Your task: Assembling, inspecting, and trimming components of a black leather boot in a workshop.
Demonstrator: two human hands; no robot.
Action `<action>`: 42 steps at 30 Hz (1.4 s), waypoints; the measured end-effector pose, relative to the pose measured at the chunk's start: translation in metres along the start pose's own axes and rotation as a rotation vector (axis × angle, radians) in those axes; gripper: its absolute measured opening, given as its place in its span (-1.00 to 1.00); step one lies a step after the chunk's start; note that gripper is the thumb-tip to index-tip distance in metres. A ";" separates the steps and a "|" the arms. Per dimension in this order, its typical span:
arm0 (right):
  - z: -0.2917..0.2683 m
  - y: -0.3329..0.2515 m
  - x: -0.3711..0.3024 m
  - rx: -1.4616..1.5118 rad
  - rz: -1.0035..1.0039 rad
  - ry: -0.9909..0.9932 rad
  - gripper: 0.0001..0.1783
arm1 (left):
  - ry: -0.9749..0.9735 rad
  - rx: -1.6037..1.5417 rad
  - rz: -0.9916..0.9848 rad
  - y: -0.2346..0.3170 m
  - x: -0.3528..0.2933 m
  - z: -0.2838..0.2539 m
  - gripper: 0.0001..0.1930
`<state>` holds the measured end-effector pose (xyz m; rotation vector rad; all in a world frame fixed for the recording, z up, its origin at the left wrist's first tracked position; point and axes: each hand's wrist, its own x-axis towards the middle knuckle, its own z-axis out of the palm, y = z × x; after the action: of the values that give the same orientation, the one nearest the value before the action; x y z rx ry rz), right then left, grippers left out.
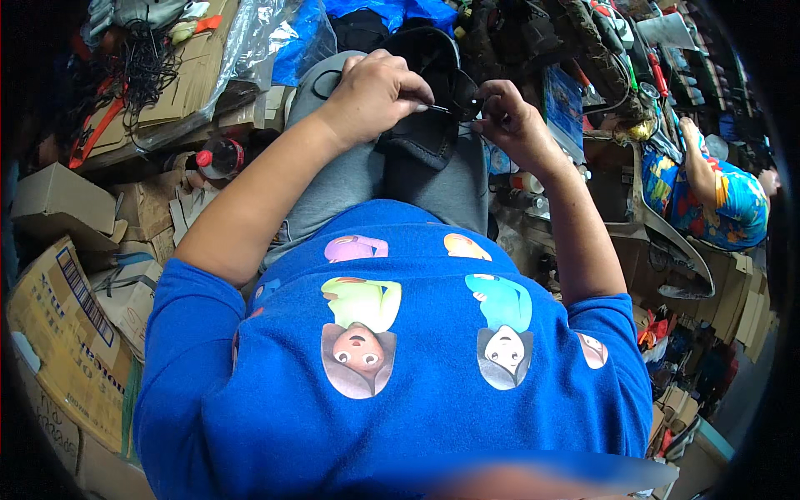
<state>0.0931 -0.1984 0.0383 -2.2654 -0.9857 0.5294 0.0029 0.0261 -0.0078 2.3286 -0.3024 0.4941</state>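
Left hand [379,87]: thumb and forefinger pinched on a thin, silvery metal rod [437,107], its near end hidden by them, its tip reaching toward a black, curved, padded item [421,137] between and below the fingers. Right hand [507,117]: fingers bent, narrowly spaced at that item's right edge, hold unclear. Left of the fingers, 1 red-capped plastic bottle [222,158]; beyond, crumpled blue plastic sheeting [312,37].

The left hand [371,90] and right hand [518,129] are bare, as are the forearms [250,187] behind the grip. Beneath the grip are grey trousers [333,192]; farther back, a blue shirt [433,417] bears cartoon figures [360,333] in yellow-green, turquoise, pink and orange. Its left sleeve [187,321] and right sleeve [608,342] are blue and short.
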 end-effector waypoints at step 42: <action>0.029 0.011 0.003 0.441 0.164 0.097 -0.83 | -0.153 -0.280 -0.180 0.002 0.017 0.024 -0.70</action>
<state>0.0840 -0.1918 0.0088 -1.9592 -0.5697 0.6301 0.0235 0.0062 -0.0152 2.0982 -0.2159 0.1732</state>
